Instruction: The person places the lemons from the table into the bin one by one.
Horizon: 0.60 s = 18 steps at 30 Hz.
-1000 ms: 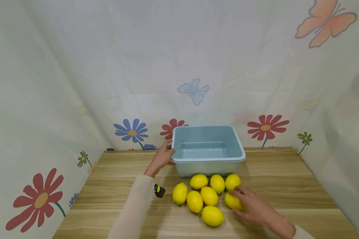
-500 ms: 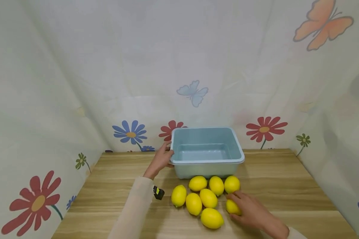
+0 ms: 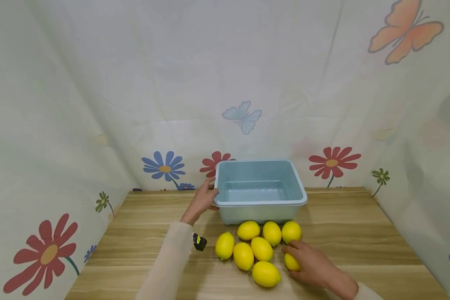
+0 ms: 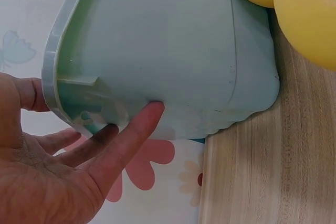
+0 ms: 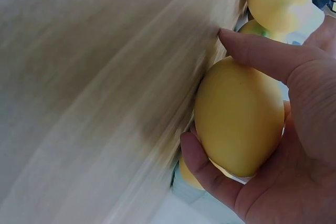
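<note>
A light blue plastic basin point(image 3: 260, 213) stands at the back of the wooden table. At its left end my left hand point(image 3: 200, 203) holds the rim, thumb over the edge; in the left wrist view the fingers point(image 4: 128, 142) reach under the rim to the outer wall. My right hand point(image 3: 316, 266) grips a lemon point(image 5: 239, 116) low at the table top, thumb on one side and fingers curled round the other. Several more lemons point(image 3: 262, 249) lie in a loose group in front of the basin.
The nearest lemons sit close against the basin's front wall, with one lemon point(image 3: 266, 274) toward the table's front. A small black device point(image 3: 199, 241) shows at the left wrist. Behind the table point(image 3: 360, 233) hangs a flowered curtain point(image 3: 180, 104).
My right hand has closed further round its lemon and shifted slightly left, covering more of it. The left hand stays at the basin's rim. The head view has tilted a little.
</note>
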Motion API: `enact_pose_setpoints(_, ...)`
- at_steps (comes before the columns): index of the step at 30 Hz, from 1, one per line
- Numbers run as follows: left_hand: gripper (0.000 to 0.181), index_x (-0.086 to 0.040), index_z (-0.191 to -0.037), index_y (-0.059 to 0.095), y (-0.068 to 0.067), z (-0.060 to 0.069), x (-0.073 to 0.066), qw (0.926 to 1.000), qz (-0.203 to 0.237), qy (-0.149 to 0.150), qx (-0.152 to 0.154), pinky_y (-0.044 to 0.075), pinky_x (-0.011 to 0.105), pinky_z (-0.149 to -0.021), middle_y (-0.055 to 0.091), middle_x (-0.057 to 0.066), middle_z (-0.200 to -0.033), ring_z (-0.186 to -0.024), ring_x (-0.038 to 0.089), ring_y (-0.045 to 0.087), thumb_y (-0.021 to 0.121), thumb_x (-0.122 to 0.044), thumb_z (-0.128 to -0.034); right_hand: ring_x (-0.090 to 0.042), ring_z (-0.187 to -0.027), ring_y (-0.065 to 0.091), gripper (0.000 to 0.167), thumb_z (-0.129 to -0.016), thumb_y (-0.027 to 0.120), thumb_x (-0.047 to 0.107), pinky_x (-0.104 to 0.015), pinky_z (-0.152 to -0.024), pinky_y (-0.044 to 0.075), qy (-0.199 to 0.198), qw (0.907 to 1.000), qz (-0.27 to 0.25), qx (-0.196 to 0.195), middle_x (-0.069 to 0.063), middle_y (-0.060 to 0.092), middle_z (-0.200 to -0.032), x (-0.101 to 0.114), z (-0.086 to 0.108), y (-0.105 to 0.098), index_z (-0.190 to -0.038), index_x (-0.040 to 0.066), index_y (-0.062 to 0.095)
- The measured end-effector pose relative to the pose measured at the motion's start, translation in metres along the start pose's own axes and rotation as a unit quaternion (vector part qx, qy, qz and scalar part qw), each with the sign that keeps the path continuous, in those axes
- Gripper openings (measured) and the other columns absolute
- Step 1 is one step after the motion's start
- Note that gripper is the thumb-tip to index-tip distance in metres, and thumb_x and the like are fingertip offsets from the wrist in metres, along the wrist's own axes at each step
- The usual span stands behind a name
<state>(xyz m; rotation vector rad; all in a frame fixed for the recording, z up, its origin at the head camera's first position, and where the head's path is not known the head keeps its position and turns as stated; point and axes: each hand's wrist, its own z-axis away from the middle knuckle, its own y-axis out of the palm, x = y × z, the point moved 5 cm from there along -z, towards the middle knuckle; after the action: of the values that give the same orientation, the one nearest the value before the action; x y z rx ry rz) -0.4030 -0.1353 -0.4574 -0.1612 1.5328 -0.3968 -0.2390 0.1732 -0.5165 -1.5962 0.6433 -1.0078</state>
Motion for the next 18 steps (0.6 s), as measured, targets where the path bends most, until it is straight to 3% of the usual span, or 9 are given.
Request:
enact_pose_setpoints(9, 0.059, -0.020, -0.154, 0.030, 0.001, 0.001, 0.000, 1.0000, 0.003, -0.003, 0.002, 0.063, 0.043, -0.069, 0.043, 0.022, -0.149, -0.107, 0.036, 0.064, 0.049, -0.026, -0.0976, -0.020, -0.100, 0.061, 0.047, -0.075, 0.081, 0.030, -0.045, -0.082, 0.057, -0.006, 0.9999, 0.006, -0.012, -0.003, 0.064, -0.117, 0.000, 0.000, -0.004, -0.118, 0.016, 0.067)
enact_pose_setpoints(18, 0.059, -0.019, -0.154, 0.029, 0.001, 0.002, -0.002, 1.0000, 0.003, -0.001, 0.003, 0.063, 0.043, -0.070, 0.042, 0.022, -0.150, -0.109, 0.036, 0.063, 0.049, -0.027, -0.0980, -0.015, -0.095, 0.058, 0.045, -0.077, 0.081, 0.029, -0.041, -0.082, 0.057, -0.002, 0.9995, 0.001, -0.031, 0.001, 0.062, -0.112, 0.004, -0.006, -0.027, -0.117, 0.015, 0.066)
